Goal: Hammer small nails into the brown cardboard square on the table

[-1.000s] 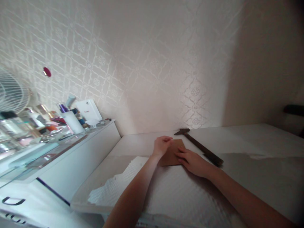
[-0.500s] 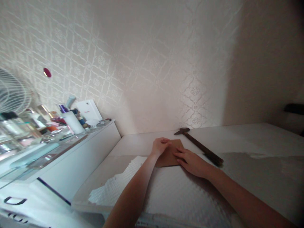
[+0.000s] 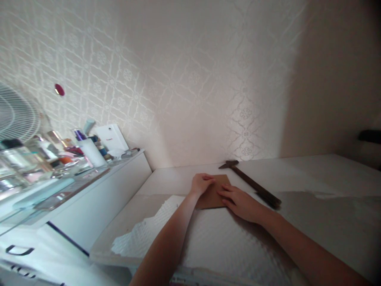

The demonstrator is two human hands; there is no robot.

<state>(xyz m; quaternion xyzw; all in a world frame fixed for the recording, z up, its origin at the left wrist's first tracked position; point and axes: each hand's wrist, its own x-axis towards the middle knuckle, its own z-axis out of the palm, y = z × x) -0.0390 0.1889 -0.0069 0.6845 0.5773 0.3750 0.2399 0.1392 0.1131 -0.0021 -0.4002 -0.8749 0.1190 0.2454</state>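
Observation:
A square of brown cardboard [image 3: 213, 198] lies on a textured white sheet [image 3: 220, 238] on the table. At its upper left, my left hand [image 3: 202, 183] rests with thumb and fingertips brought together over the cardboard; whatever sits between them is hidden or too small to name. My right hand [image 3: 238, 200] lies across the right side of the cardboard, its fingers stretched out and slightly apart, fingertips touching the surface. Just beyond the right hand lies a hammer [image 3: 250, 180], its dark head toward the wall and its wooden handle slanting toward me.
To the left stands a white cabinet [image 3: 119, 190] topped with bottles, a white cylinder [image 3: 93, 153] and a white box [image 3: 112, 137]. A fan [image 3: 16, 113] is at the far left. Patterned wallpaper [image 3: 190, 87] covers the wall behind the table.
Both hands and the cardboard hold the same position. Only a very slight shift of the whole view shows.

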